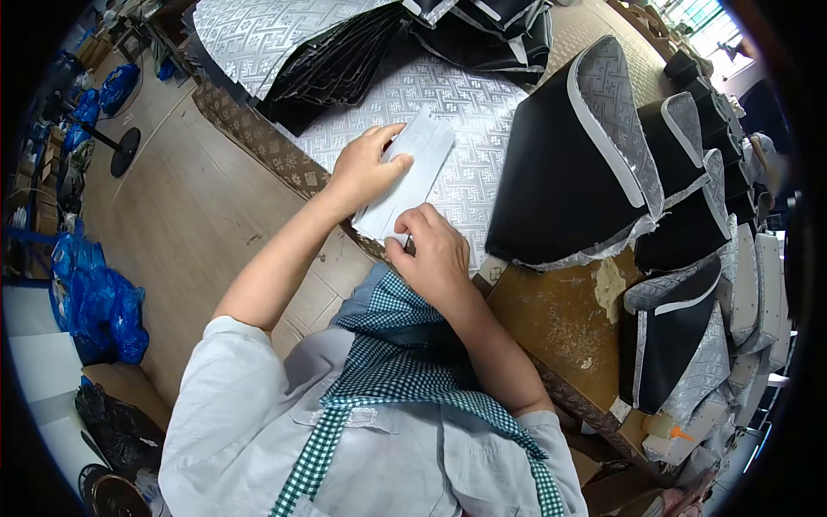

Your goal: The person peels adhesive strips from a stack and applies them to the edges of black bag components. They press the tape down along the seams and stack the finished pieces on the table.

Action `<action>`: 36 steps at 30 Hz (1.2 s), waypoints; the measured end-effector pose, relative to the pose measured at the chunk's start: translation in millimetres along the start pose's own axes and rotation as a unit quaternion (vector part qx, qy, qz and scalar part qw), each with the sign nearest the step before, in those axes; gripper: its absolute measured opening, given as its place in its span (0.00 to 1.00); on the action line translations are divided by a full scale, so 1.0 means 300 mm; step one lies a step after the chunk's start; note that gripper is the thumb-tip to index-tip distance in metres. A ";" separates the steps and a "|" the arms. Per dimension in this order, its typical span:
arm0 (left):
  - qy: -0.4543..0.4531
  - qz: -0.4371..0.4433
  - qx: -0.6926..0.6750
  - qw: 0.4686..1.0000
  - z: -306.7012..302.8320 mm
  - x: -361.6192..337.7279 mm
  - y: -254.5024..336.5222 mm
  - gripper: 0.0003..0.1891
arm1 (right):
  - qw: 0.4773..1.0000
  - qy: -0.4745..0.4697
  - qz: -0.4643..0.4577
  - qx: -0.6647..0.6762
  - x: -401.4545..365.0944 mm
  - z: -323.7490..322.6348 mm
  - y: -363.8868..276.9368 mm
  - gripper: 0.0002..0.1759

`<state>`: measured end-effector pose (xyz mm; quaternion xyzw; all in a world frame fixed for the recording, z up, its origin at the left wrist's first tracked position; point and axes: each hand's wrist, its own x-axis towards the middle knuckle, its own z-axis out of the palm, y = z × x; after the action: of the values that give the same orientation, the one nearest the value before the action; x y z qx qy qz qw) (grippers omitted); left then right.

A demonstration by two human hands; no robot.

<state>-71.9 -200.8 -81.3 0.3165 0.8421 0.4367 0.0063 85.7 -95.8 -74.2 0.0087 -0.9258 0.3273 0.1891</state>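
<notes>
A stack of long white strips [418,164] lies slantwise near the table's front edge, over silver patterned material [478,121]. My left hand [370,168] grips the strips from their left side, its thumb on top and its fingers round the far edge. At the near end of the stack is my right hand [431,254], its thumb and fingers curled close to the strips' corner. Whether anything is between those fingertips is too small to tell. Right of the strips stands a large black panel [560,164] with a white curved edging and patterned lining.
Layered black and silver sheets [336,60] are piled at the back. More black panels [676,345] stand along the right. A brown worn board [560,319] lies right of my right arm. Blue plastic bags [95,297] and a round black stand base [126,153] are on the left floor.
</notes>
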 end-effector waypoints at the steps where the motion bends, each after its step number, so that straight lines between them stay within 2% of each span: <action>1: 0.011 0.010 0.012 1.000 0.002 -0.005 0.002 0.29 | 1.000 0.009 0.007 0.002 -0.002 0.009 0.001 0.08; 4: 0.037 0.038 0.046 0.998 0.003 -0.026 0.029 0.28 | 0.999 0.039 0.018 0.009 -0.002 0.028 0.012 0.05; 6: 0.039 0.058 0.073 0.995 -0.012 -0.037 0.060 0.27 | 0.996 0.017 0.067 0.064 0.001 0.011 0.017 0.06; 8: 0.065 0.130 0.123 0.982 -0.019 -0.041 0.049 0.26 | 0.987 -0.002 0.116 0.110 0.004 -0.010 0.033 0.06; 12: 0.141 0.249 0.205 0.936 -0.071 -0.057 0.083 0.25 | 0.973 0.017 0.147 0.176 0.007 0.008 0.086 0.07; 13: 0.129 0.236 0.204 0.941 -0.083 -0.070 0.107 0.26 | 0.961 0.017 0.168 0.219 0.008 0.016 0.097 0.07; 16: 0.033 0.184 0.338 0.922 -0.106 -0.096 0.137 0.29 | 0.919 0.013 0.216 0.331 0.008 0.019 0.109 0.09; 17: -0.026 0.146 0.340 0.929 -0.102 -0.102 0.097 0.31 | 0.907 0.013 0.223 0.357 0.012 0.011 0.108 0.09; 20: 0.005 0.113 0.298 0.948 -0.116 -0.117 0.071 0.31 | 0.873 0.024 0.231 0.428 0.017 0.000 0.118 0.08; 21: 0.032 0.149 0.295 0.943 -0.136 -0.123 0.120 0.28 | 0.861 0.032 0.233 0.452 0.018 -0.001 0.121 0.08; 23: -0.016 0.227 0.211 0.951 -0.181 -0.146 0.201 0.25 | 0.865 0.044 0.230 0.444 0.018 0.005 0.116 0.07; 24: -0.076 0.224 0.132 0.963 -0.188 -0.174 0.235 0.21 | 0.870 0.051 0.220 0.438 0.016 0.015 0.123 0.07; 25: -0.099 0.243 0.110 0.959 -0.170 -0.198 0.256 0.18 | 0.875 0.058 0.210 0.432 0.014 0.018 0.123 0.07; 27: -0.105 0.248 0.143 0.952 -0.119 -0.245 0.232 0.15 | 0.886 0.082 0.206 0.408 0.009 0.018 0.121 0.07; 29: -0.076 0.240 0.119 0.960 -0.068 -0.272 0.143 0.13 | 0.903 0.130 0.181 0.367 0.003 0.040 0.116 0.06; 30: -0.060 0.266 0.110 0.956 -0.070 -0.276 0.131 0.12 | 0.923 0.139 0.164 0.318 0.004 0.022 0.096 0.05; 33: -0.063 0.272 0.109 0.954 -0.063 -0.282 0.124 0.11 | 0.942 0.179 0.127 0.253 0.010 -0.048 0.029 0.03; 36: -0.074 0.274 0.112 0.952 -0.069 -0.266 0.140 0.12 | 0.941 0.218 0.087 0.244 0.011 -0.121 -0.021 0.03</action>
<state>8.1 -241.2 -58.6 0.5652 0.7636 0.3000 -0.0862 96.0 -78.3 -43.1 -0.0972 -0.7511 0.5518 0.3490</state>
